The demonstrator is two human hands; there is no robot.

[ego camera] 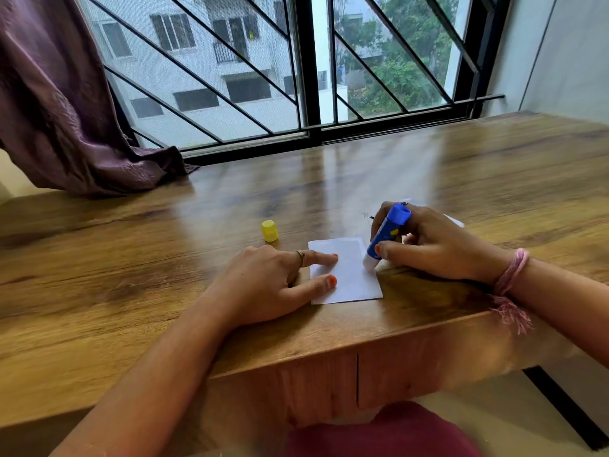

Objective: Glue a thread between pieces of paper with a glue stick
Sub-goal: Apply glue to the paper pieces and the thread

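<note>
Blue glue stick (pixel 389 233) gripped by R hand (pixel 431 245); L hand (pixel 273 285) flat, pinning paper (pixel 349 275).

White paper piece (pixel 349 275) flat near surface edge; blue glue stick (pixel 389 230) uncapped, tilted, white tip on paper right edge; yellow cap (pixel 269 230) upright just beyond paper

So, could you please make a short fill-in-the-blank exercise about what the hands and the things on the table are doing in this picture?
1. The right hand holds a blue ____ with its tip on the paper.
2. The left hand presses the paper with ____ fingers.
3. The cap standing on the table is ____ in colour.

Missing words: glue stick; straight; yellow
</note>
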